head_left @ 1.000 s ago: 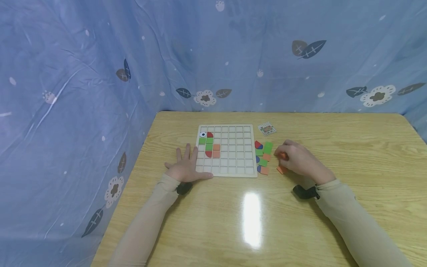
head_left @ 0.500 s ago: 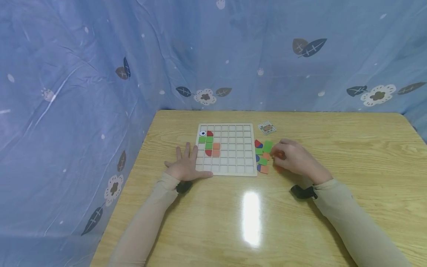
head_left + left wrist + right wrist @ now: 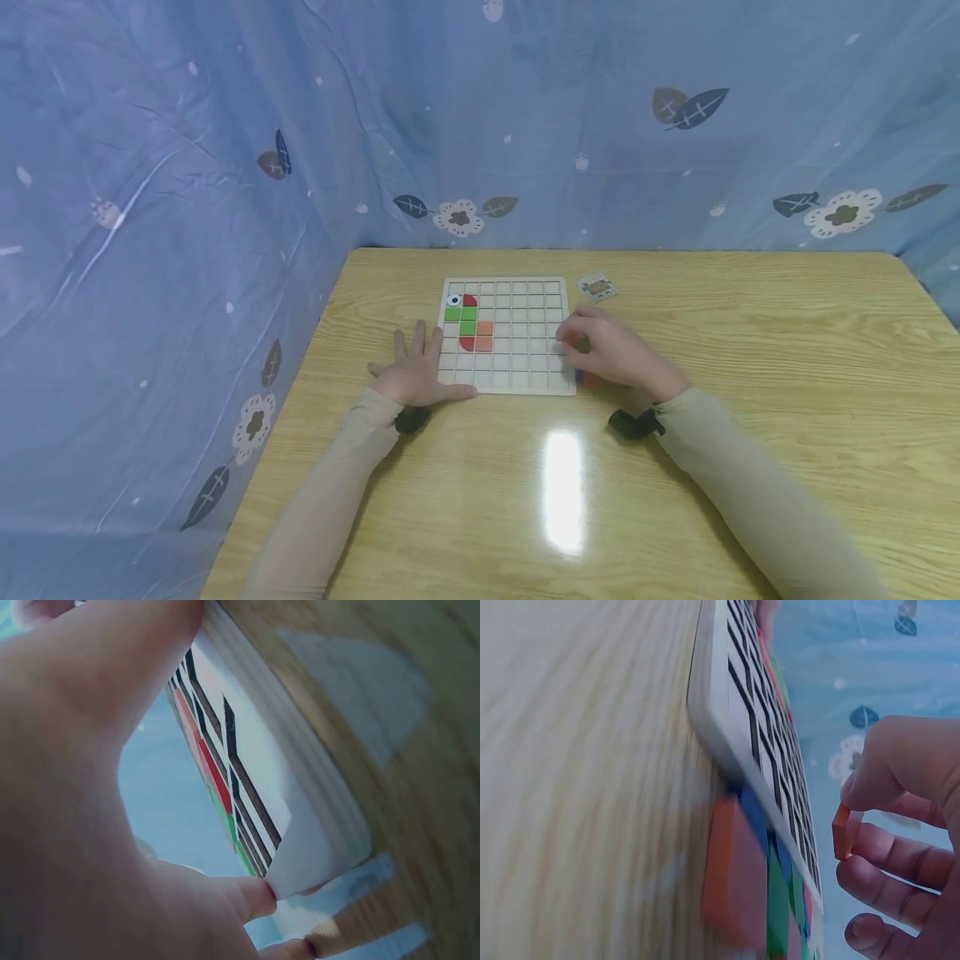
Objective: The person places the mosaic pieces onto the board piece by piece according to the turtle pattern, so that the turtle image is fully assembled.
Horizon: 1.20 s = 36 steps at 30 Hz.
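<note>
A white grid board (image 3: 521, 358) lies on the table. A round eye tile (image 3: 453, 300) and red, green and orange tiles fill part of its left side. My left hand (image 3: 411, 379) is spread flat at the board's lower-left corner, thumb along the front edge, fingertips at the left edge. Over the right edge of the board is my right hand (image 3: 611, 346). Between its thumb and fingers it pinches an orange tile (image 3: 846, 831), plain in the right wrist view. Beneath that hand, loose orange (image 3: 739, 881), green and blue tiles lie beside the board, mostly hidden in the head view.
A small printed card (image 3: 597, 287) with a grid picture lies behind the board on the right. Blue patterned cloth (image 3: 570, 125) hangs along the back and left of the wooden table (image 3: 487, 467), whose surface shows a bright reflection.
My right hand has moved left from beside the loose tiles to the board's right edge, carrying the orange tile. The left hand has stayed in place.
</note>
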Tool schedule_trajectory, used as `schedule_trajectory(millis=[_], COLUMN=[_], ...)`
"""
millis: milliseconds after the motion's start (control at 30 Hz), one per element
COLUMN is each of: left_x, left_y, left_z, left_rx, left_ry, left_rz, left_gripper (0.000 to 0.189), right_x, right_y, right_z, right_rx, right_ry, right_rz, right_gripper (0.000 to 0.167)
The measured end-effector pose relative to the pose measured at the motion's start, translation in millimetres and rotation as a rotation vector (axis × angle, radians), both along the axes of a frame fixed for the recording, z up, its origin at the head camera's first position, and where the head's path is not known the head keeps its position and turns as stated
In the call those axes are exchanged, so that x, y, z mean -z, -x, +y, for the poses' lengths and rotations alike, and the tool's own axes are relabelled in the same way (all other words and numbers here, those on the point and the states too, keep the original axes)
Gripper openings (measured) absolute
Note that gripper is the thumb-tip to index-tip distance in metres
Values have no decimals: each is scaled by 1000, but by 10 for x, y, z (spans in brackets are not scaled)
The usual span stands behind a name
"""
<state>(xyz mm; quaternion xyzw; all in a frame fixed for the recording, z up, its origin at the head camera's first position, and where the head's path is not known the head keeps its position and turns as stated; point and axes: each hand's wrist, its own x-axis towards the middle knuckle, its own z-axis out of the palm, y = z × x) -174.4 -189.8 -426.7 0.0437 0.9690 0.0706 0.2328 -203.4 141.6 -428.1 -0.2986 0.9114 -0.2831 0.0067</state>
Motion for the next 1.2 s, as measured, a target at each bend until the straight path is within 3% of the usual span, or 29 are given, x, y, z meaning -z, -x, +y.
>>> schedule_trajectory(millis=[300,600,833,1200], left_x=[-19,-12,-23,-21], left_y=[-2,8,5,13], left_z=[6,1,12,-1], left_rx=[1,8,7,3], left_ry=[-1,5,6,-7], left_rz=[10,9,2,7], left_gripper=[128,129,129,129], right_x=[-12,50,72,55], right_y=[221,438,509,543], right_z=[-422,-764,-889,-977], right_rx=[-74,-81,-63,-77], right_ry=[51,60,39,-53], right_rz=[37,-52,-97,-95], right_gripper=[7,11,11,15])
